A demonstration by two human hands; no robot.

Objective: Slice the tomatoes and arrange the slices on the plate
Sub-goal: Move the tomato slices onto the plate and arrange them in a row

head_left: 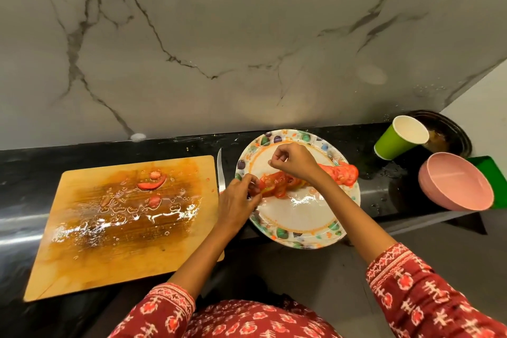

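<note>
- Plate (299,217), floral rim, sits on the black tabletop (27,162) at centre-right, its 6 o'clock edge hanging over the tabletop's front edge.
- Tomato slices (277,182) lie in an overlapping row across the plate, from about 9 o'clock to 3 o'clock; the far end of the row (343,171) reaches the rim at 3 o'clock.
- Left hand (237,200) comes in at the plate's 9 o'clock; fingertips curled, pinching the slice at the left end of the row.
- Right hand (292,160) hovers above the plate's middle, just over the row; fingers curled in, thumb and forefinger pinched together. Cannot tell if anything is between them.
- Both forearms bare, red patterned sleeves (411,282) at the bottom of frame.
- Cutting board (82,269), wooden, at 9 o'clock of the plate, wet with juice and seeds; a few tomato scraps (152,184) on its far half.
- Knife (220,170) lies on the tabletop between board and plate, blade pointing toward 12 o'clock; lower part hidden by the left hand.
- Green paper cup (395,140), tilted, at 2 o'clock of the plate.
- Pink bowl (455,186) at 3 o'clock, well apart from the plate, tipped toward the camera.
- Dark round pan (450,132) behind the cup.
- Marble wall (247,35) at the back.
</note>
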